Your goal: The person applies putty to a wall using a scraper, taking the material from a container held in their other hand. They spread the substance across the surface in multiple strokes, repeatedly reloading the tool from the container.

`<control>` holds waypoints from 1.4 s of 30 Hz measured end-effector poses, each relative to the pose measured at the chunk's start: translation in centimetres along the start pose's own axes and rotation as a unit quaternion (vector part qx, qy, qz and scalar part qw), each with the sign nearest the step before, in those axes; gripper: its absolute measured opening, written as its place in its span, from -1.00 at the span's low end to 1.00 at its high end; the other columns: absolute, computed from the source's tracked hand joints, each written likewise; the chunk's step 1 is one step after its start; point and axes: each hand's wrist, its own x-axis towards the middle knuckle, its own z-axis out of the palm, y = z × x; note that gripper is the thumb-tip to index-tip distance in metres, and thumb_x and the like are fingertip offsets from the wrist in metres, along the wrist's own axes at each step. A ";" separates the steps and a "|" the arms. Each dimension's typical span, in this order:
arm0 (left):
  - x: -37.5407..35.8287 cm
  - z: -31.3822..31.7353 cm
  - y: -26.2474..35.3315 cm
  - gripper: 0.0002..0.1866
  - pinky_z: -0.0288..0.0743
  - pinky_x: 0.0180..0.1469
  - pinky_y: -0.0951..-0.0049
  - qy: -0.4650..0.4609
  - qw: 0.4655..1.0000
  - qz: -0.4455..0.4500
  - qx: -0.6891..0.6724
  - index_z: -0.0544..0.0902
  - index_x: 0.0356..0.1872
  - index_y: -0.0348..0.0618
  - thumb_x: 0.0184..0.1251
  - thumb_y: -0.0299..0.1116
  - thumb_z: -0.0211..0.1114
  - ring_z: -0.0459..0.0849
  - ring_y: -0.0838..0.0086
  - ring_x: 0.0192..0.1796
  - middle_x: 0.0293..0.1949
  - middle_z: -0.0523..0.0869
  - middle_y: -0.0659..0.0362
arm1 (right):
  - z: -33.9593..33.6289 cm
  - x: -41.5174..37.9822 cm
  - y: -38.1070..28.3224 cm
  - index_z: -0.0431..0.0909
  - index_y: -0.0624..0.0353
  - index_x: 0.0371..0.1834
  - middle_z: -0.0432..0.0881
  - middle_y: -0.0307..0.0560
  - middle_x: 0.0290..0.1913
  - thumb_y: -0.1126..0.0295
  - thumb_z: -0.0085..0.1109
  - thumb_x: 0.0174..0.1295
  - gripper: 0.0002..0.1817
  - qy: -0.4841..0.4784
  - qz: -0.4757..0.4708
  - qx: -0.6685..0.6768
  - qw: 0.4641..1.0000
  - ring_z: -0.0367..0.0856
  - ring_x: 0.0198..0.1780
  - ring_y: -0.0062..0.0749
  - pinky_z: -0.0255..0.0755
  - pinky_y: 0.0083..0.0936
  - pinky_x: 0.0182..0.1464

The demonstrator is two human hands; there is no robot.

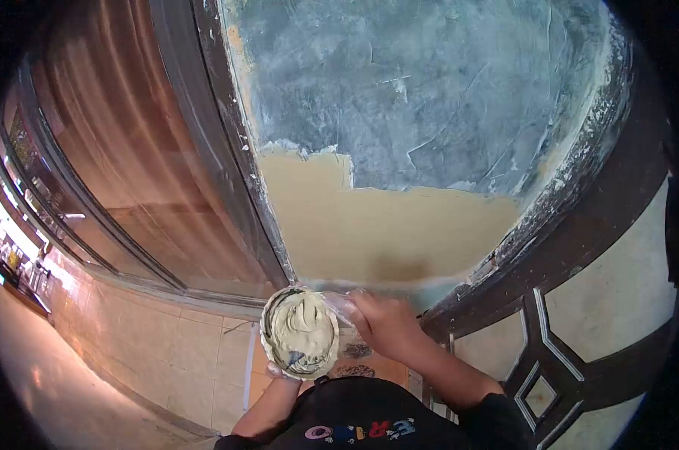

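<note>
A round tub (pixel 263 337) of thick, pale cream putty (pixel 303 322) sits low in front of my body, its inner wall smeared. My left hand (pixel 283 373) supports the tub from below at its near side; most of the fingers are hidden beneath it. At the tub's right rim, my right hand (pixel 384 321) is closed on a pale, flat tool (pixel 342 306), which looks like a putty knife. The tool's far end reaches the rim and is hard to make out. Ahead is a wall panel with smooth beige putty (pixel 384 232) below rough blue-grey plaster (pixel 437 97).
A dark, paint-flecked frame post (pixel 238 142) borders the panel on the left, with curtained glass (pixel 140 142) beyond it. On the right stands a dark frame (pixel 549 210) beside a dark-and-white patterned panel (pixel 617 300). Tiled floor (pixel 182 345) stretches to the left.
</note>
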 end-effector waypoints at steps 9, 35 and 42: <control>0.6 2.8 2.2 0.13 0.22 0.41 -0.08 -0.015 0.977 0.112 -0.180 0.17 0.45 -0.02 -0.05 0.59 0.01 0.28 0.01 0.41 0.43 0.23 -0.01 | -0.1 -0.8 1.3 0.59 -0.18 0.06 0.64 -0.31 -0.20 0.34 0.17 0.20 -0.67 0.014 -0.130 -0.053 0.990 0.61 -0.17 -0.33 0.56 -0.37 -0.17; 0.1 2.2 4.7 0.10 0.11 0.37 -0.34 -0.116 0.926 -0.077 -0.351 0.23 0.43 0.02 -0.02 0.63 -0.06 0.31 -0.09 0.38 0.40 0.29 -0.05 | -2.8 -1.2 6.8 0.66 -0.12 -0.08 0.57 -0.27 0.06 0.37 0.35 -0.03 -0.63 -0.037 -0.263 -0.081 0.961 0.55 0.10 -0.24 0.53 -0.33 0.10; -0.1 0.9 4.5 0.11 0.19 0.37 -0.27 0.022 0.953 -0.035 -0.301 0.15 0.47 0.12 -0.07 0.63 0.00 0.21 -0.14 0.43 0.44 0.19 -0.08 | -4.7 -0.2 5.2 0.66 -0.01 -0.14 0.62 -0.18 -0.15 0.37 0.33 0.09 -0.76 0.024 -0.184 0.064 0.981 0.61 -0.07 -0.25 0.56 -0.35 -0.09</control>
